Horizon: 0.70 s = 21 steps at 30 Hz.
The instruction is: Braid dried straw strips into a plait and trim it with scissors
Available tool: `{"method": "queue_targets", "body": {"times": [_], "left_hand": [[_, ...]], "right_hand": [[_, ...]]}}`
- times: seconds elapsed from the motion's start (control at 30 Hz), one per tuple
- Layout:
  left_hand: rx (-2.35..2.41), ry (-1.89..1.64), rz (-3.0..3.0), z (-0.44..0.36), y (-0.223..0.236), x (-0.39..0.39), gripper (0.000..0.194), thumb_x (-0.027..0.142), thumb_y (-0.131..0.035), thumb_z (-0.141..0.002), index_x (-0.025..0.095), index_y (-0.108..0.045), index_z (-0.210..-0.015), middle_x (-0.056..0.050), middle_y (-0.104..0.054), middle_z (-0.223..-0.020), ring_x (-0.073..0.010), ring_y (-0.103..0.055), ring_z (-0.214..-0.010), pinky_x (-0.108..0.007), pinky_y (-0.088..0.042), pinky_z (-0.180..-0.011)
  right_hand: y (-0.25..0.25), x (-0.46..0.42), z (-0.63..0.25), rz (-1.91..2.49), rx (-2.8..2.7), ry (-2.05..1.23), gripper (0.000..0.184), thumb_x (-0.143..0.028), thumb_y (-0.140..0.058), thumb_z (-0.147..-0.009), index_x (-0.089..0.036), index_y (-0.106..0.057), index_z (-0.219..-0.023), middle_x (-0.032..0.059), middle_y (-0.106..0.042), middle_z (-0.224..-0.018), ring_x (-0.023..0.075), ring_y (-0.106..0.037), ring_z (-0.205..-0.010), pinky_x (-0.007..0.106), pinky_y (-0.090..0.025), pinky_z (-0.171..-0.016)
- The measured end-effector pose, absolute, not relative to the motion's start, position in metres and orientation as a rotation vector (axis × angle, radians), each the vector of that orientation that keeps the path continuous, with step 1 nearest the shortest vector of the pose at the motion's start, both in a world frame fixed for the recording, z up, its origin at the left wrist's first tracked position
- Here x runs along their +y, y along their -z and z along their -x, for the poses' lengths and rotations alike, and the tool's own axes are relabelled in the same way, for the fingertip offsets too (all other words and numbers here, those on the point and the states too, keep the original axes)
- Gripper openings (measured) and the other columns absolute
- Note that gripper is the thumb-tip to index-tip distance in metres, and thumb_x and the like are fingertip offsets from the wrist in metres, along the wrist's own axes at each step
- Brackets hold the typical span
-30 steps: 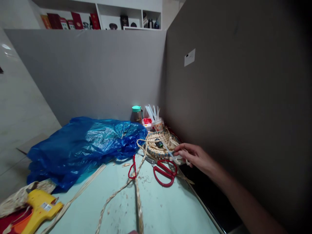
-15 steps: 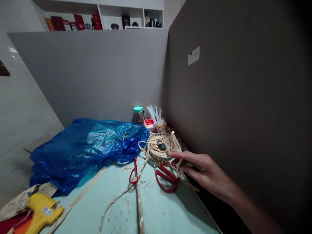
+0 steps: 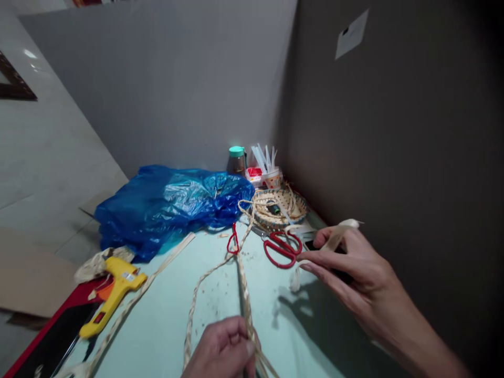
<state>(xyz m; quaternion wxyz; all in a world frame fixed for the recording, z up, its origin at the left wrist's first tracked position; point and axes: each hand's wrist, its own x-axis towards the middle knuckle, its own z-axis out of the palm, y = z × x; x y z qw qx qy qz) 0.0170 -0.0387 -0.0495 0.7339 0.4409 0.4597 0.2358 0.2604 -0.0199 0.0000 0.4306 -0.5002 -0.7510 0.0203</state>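
Observation:
At the front edge of the view, my left hand [image 3: 226, 346] is closed around a pale straw braid [image 3: 244, 286], with loose strands trailing below the fingers. A red cord loop [image 3: 233, 244] is tied at the braid's upper end. My right hand [image 3: 360, 270], raised over the table's right side, holds a pale fibre strip [image 3: 337, 236]. One end of that strip curls down past the fingertips; the other sticks up over the knuckles. Just left of the right fingertips lie red-handled scissors [image 3: 282, 249]. A second thin braid [image 3: 192, 304] runs down on the left.
A shallow woven basket [image 3: 262, 216] with cord and a dark spool stands at the back, near a cup of white sticks [image 3: 273, 179] and a green-lidded jar [image 3: 237, 160]. A blue plastic bag [image 3: 169, 210] covers the left rear. A yellow glue gun [image 3: 118, 294] lies at left.
My left hand has come into view, gripping the braid. My right hand has drawn back from the basket and scissors, bringing the pale strip with it. The view has tilted downward.

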Motion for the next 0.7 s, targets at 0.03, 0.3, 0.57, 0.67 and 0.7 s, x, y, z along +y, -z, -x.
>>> {"method": "queue_targets", "body": {"times": [0.03,0.3,0.57,0.67,0.7], "left_hand": [[1.009,-0.520,-0.963,-0.018,0.047,-0.040,0.037,0.047,-0.072,-0.073,0.015,-0.054,-0.073,0.002,-0.055,-0.058,-0.0014,-0.024,-0.038,-0.022,-0.012,-0.042],[1.034,-0.650,-0.834,-0.024,0.033,-0.056,0.026,0.036,-0.070,-0.077,0.015,-0.053,-0.078,0.010,-0.029,-0.056,-0.0033,-0.016,-0.046,-0.022,-0.009,-0.044],[0.967,-0.691,-0.817,-0.025,0.035,-0.061,0.018,0.030,-0.062,-0.088,0.016,-0.052,-0.083,0.010,-0.030,-0.057,-0.0028,-0.014,-0.045,-0.022,-0.008,-0.043],[0.933,-0.708,-0.821,-0.025,0.036,-0.061,0.016,0.028,-0.061,-0.089,0.015,-0.052,-0.083,0.010,-0.030,-0.057,-0.0026,-0.014,-0.045,-0.021,-0.008,-0.042],[0.920,-0.710,-0.824,-0.024,0.036,-0.061,0.015,0.027,-0.061,-0.089,0.015,-0.053,-0.083,0.009,-0.031,-0.058,-0.0025,-0.015,-0.045,-0.021,-0.009,-0.042]], "right_hand": [[0.004,-0.030,-0.256,1.250,-1.836,-0.176,0.015,-0.028,-0.059,-0.090,-0.024,-0.073,-0.086,0.0074,-0.057,-0.094,0.0213,-0.054,-0.088,0.032,-0.043,-0.073],[0.034,-0.080,-0.217,1.311,-1.758,-0.509,0.016,-0.020,-0.055,-0.087,-0.022,-0.053,-0.071,0.0032,-0.063,-0.086,0.0162,-0.063,-0.080,0.025,-0.049,-0.067],[0.045,-0.092,-0.196,1.176,-1.274,-1.095,0.018,-0.031,-0.061,-0.088,-0.024,-0.047,-0.079,-0.0003,-0.067,-0.088,0.0147,-0.071,-0.075,0.024,-0.058,-0.069],[0.047,-0.090,-0.197,1.189,-1.335,-1.065,0.017,-0.031,-0.068,-0.083,-0.025,-0.055,-0.092,-0.0007,-0.067,-0.084,0.0161,-0.070,-0.076,0.024,-0.059,-0.068],[0.048,-0.090,-0.198,1.228,-1.374,-1.013,0.017,-0.031,-0.070,-0.082,-0.025,-0.058,-0.094,-0.0012,-0.067,-0.082,0.0151,-0.069,-0.074,0.022,-0.058,-0.065]]}}
